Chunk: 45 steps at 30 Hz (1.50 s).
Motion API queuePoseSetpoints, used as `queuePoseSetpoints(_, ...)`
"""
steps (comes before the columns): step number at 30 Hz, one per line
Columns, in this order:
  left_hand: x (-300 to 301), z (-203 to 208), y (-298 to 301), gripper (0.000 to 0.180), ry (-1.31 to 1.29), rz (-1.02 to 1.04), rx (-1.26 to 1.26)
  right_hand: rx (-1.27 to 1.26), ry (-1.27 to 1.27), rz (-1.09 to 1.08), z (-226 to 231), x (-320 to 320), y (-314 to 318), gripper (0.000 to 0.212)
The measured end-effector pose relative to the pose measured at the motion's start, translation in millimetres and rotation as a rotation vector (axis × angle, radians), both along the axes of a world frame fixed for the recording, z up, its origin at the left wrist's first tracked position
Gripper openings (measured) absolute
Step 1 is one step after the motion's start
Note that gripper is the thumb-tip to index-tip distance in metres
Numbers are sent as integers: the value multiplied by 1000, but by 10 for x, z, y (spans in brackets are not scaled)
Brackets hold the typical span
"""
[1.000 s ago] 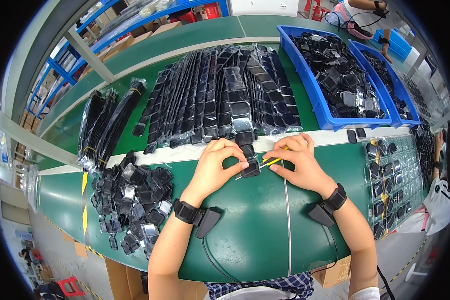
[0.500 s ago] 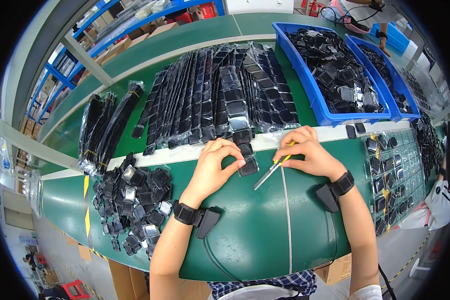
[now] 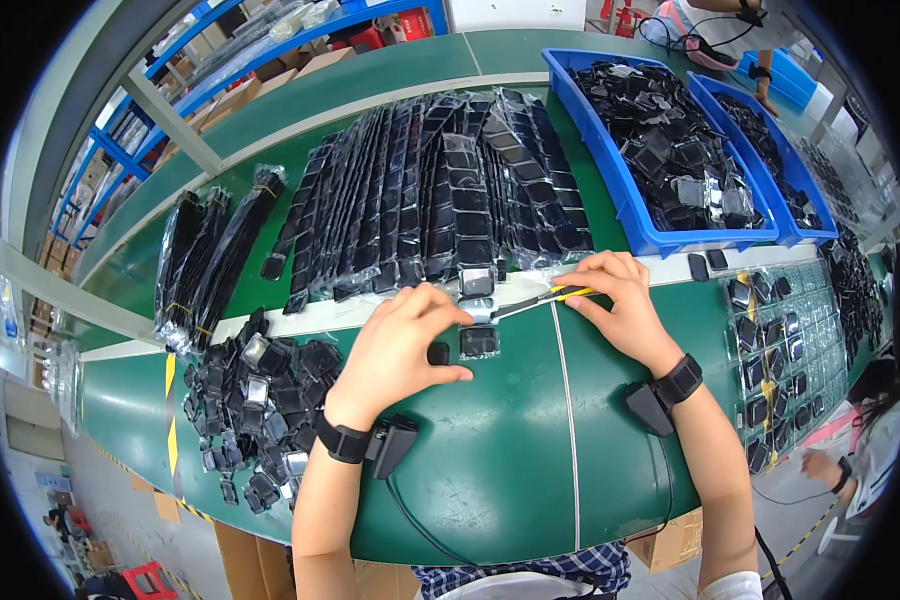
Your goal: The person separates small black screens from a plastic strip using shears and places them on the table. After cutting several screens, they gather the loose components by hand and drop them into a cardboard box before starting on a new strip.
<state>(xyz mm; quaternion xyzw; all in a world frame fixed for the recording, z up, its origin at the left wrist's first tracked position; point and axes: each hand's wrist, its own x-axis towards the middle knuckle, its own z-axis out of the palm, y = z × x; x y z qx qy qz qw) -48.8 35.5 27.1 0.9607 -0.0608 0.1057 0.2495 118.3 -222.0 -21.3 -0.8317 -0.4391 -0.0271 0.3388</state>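
My left hand (image 3: 395, 345) has its thumb spread away from its fingers, its index fingertip by the lower end of a strip of black square pieces in clear plastic pockets (image 3: 467, 225). The strip's end piece (image 3: 478, 343) lies flat on the green table, just right of that hand. A small black square (image 3: 438, 353) shows in the gap between thumb and index finger; whether it rests on the table or against the palm I cannot tell. My right hand (image 3: 620, 300) is closed round yellow-handled scissors (image 3: 560, 294), whose blades point left across the strip near its end.
Many similar strips (image 3: 370, 200) lie side by side behind my hands. Left are bundled strips (image 3: 235, 230) and a loose heap of pieces (image 3: 260, 400). Blue bins (image 3: 630, 215) of pieces stand back right, near a clear pocketed sheet (image 3: 790, 350). Other people are at right.
My left hand has released its pinch on the strip's end and moved left, thumb spreading. The scissors have swung from pointing down-left to lying nearly level across the strip. A person's arm appears lower right.
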Motion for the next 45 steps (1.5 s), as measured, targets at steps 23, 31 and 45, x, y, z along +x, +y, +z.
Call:
queuePoseSetpoints(23, 139, -417, -107, 16, -94, 54, -252, -62, -12, 206, 67, -223, 97, 26)
queuePoseSetpoints(31, 177, -486, -72, 15, -47, 66, -309, -63, -35, 215, 16, -218, 139, 25)
queuePoseSetpoints(45, 94, -341, 65, 11, -38, 52, -382, -115, 76, 279, 129, 83, -121, 23)
